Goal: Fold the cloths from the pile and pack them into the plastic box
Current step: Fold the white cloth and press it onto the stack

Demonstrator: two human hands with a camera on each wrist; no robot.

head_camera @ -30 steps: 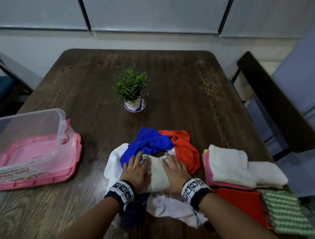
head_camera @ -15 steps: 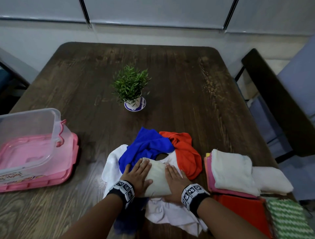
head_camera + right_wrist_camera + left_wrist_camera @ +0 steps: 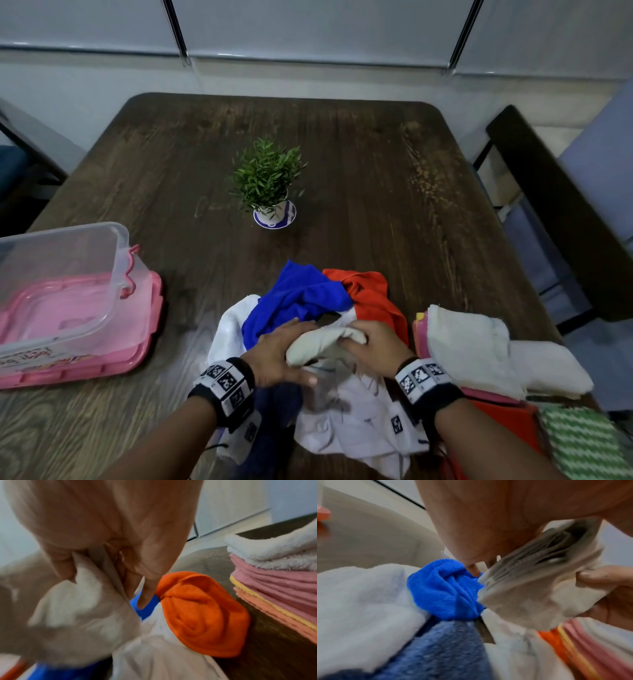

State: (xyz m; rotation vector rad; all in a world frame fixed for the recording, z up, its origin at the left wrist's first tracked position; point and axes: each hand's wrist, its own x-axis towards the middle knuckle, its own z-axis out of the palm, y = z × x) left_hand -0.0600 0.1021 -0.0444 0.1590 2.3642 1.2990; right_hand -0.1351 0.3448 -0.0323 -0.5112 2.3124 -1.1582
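Note:
A folded cream cloth point(image 3: 322, 342) is held just above the loose pile near the table's front edge. My left hand point(image 3: 277, 353) grips its left end, fingers on top and thumb underneath; the left wrist view shows the thumb pinching the folded layers point(image 3: 530, 595). At the right end my right hand point(image 3: 373, 346) grips with curled fingers, and the right wrist view shows them pinching the cloth point(image 3: 82, 608). The pile holds a blue cloth point(image 3: 298, 298), an orange cloth point(image 3: 370, 298), a white cloth point(image 3: 352, 431) and a dark navy cloth point(image 3: 279, 407). The clear plastic box point(image 3: 116, 260) stands at the left.
The box sits on its pink lid point(image 3: 150, 342) at the table's left edge. A stack of folded cloths point(image 3: 466, 346) lies at the right, with a green patterned cloth point(image 3: 582, 442) beside it. A small potted plant point(image 3: 267, 181) stands mid-table. A dark chair point(image 3: 555, 212) is at the right.
Both hands lay flat, pressing the cream cloth onto the pile. Now their fingers have curled round its ends and the cloth has risen slightly and bunched.

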